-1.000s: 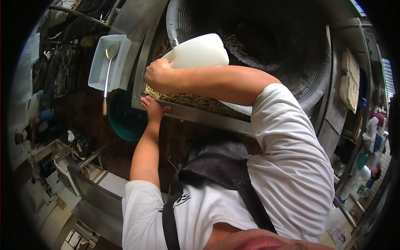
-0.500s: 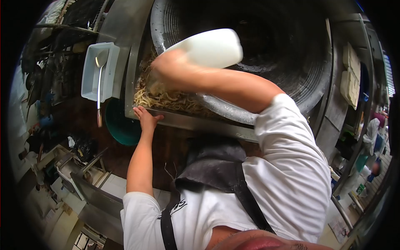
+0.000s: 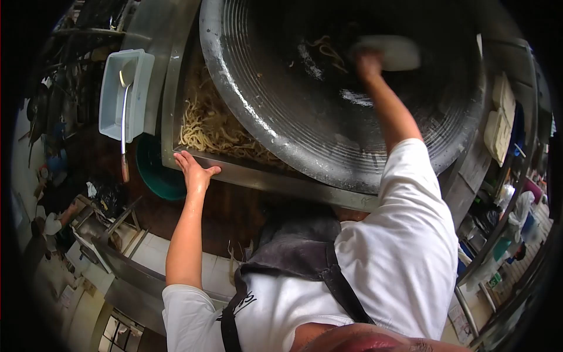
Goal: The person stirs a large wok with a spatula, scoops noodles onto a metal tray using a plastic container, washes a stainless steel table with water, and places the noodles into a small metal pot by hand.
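Observation:
My right hand [image 3: 368, 63], blurred by motion, grips a white plastic container [image 3: 396, 53] down inside a large dark metal wok [image 3: 267, 132]. A few pale, noodle-like strands [image 3: 329, 51] lie in the wok just left of that hand. My left hand [image 3: 196, 175] rests with fingers spread on the front metal edge [image 3: 234, 176] of the stove frame, near its left corner. Behind that edge, between frame and wok rim, a heap of similar strands [image 3: 205, 126] fills the corner.
A pale plastic tub [image 3: 146, 97] left of the stove holds a long-handled ladle [image 3: 126, 108], its handle hanging over the side. A green basin [image 3: 155, 170] sits below it. Beige blocks or trays [image 3: 499, 120] stand at the right. Another person [image 3: 53, 223] appears at far left.
My right hand has carried the white container from the heap at the left, over the rim, into the wok's middle. Strands now show in the wok. My left hand stays on the edge.

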Demonstrator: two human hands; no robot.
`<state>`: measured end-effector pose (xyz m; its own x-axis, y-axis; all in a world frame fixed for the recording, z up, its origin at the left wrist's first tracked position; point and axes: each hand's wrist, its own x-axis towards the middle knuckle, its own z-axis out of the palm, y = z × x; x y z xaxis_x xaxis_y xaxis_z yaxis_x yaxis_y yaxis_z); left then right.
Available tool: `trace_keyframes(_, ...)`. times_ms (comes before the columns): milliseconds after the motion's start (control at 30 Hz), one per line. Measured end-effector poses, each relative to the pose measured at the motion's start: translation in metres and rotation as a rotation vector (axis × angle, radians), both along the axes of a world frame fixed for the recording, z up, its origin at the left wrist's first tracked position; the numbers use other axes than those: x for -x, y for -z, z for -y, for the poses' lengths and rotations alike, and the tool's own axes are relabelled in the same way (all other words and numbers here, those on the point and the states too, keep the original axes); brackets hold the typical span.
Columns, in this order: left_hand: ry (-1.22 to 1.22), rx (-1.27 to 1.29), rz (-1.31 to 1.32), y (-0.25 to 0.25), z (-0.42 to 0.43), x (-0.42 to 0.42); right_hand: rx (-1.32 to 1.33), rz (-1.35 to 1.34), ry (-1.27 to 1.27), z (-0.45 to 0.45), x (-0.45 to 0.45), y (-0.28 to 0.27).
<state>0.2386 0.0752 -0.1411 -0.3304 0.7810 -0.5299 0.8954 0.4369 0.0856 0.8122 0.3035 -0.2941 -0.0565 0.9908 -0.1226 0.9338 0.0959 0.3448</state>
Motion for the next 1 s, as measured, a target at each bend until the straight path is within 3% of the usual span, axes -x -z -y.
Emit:
trace_keyframes(33,-0.006,0.0,0.003,0.0,-0.001,-0.001,0.047,-0.147,-0.061,-0.004,0.036,-0.012)
trace_keyframes(67,-0.009,0.005,0.006,-0.003,0.002,-0.001,-0.081,-0.422,-0.126,0.003,0.067,-0.014)
trace_keyframes(200,-0.033,0.017,0.027,-0.006,-0.001,-0.002,0.117,-0.65,-0.307,0.025,0.189,-0.122)
trace_keyframes(300,-0.043,0.048,0.018,-0.013,-0.003,-0.007,0.232,-0.893,-0.209,0.026,0.229,-0.213)
trace_keyframes(433,0.072,0.018,-0.017,0.031,0.004,0.023,0.069,-1.037,-0.342,0.045,0.27,-0.296)
trace_keyframes(500,0.157,-0.073,-0.012,0.034,0.008,0.026,0.076,-0.956,-0.445,0.055,0.294,-0.328)
trace_keyframes(633,0.01,-0.063,0.047,0.018,0.006,0.018,0.122,-0.859,-0.689,0.081,0.344,-0.346)
trace_keyframes(700,0.03,-0.089,0.026,0.026,0.007,0.02,0.236,-0.665,-0.784,0.096,0.368,-0.354)
trace_keyframes(833,0.153,-0.138,0.034,0.029,0.01,0.023,0.462,-0.377,-0.764,0.118,0.419,-0.349)
trace_keyframes(1000,-0.108,-0.155,0.507,0.03,0.001,0.02,0.481,-0.156,-0.88,0.135,0.452,-0.341)
